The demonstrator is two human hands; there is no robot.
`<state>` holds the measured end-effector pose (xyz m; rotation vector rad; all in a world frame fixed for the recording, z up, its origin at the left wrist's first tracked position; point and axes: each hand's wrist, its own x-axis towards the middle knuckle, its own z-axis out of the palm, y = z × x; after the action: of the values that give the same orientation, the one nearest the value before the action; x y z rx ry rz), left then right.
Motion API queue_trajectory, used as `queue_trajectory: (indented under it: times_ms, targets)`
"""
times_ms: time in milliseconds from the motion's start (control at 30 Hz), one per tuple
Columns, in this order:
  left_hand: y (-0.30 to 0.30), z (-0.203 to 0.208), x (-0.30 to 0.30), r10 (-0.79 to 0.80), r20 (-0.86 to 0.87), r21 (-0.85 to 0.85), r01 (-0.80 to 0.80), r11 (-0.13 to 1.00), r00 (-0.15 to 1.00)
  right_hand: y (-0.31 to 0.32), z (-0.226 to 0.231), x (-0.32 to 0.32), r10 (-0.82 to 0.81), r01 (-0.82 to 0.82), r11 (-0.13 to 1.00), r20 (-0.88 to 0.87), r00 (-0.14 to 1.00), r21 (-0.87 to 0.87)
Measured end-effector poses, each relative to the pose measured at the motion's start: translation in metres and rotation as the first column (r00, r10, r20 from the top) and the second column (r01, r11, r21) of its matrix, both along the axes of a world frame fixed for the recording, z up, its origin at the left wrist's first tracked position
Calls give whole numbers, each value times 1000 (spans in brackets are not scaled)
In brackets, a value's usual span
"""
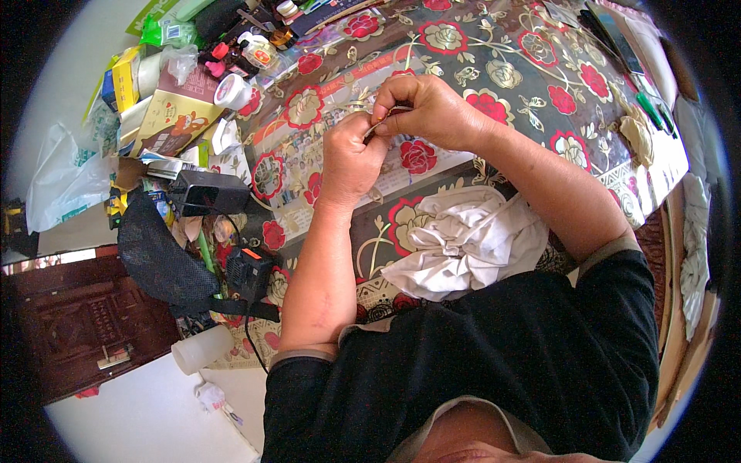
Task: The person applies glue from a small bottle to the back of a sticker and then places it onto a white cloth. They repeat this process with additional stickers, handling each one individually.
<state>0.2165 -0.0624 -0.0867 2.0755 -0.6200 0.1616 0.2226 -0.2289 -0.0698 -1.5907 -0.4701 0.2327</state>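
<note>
Over the flowered tablecloth (504, 74) my two hands meet, their fingertips close together. My left hand (351, 158) is closed in a fist-like pinch, thumb side up. Coming in from the right, my right hand (436, 114) pinches with thumb and forefinger just beside it. Something thin and small seems to be between the fingertips, too small to make out. A crumpled white cloth (478, 239) lies on the table between my forearms, close to my body. Neither hand touches it.
Bottles (258, 50), a white tub (232, 92) and a beige-and-brown box (174, 116) crowd the left. Nearer are a black box-shaped device (208, 192), a black mesh bag (166, 255) and a cable. Green-handled scissors (654, 112) lie at the right edge beside a tan cloth (637, 135).
</note>
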Motion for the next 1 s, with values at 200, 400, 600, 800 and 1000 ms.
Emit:
queue_trajectory:
  times_ms: [200, 400, 600, 800, 1000]
  targets:
    - [-2, 1, 0, -22, -102, -167, 5, 986, 995, 3, -2, -3, -13, 15, 986, -11, 1000, 167]
    - [-4, 4, -1, -34, -139, -154, 13, 988, 990, 1, -1, -2, -18, 26, 979, -39, 999, 202]
    - [-6, 4, -2, -48, -160, -168, 20, 986, 986, 3, -2, -2, -47, 43, 974, 12, 999, 224]
    - [-6, 5, -3, -42, -165, -161, 15, 987, 985, 2, -3, 0, -30, 20, 969, 36, 999, 244]
    - [-3, 1, -1, -66, -153, -121, 47, 992, 986, -3, 7, 2, -102, 111, 962, -49, 994, 250]
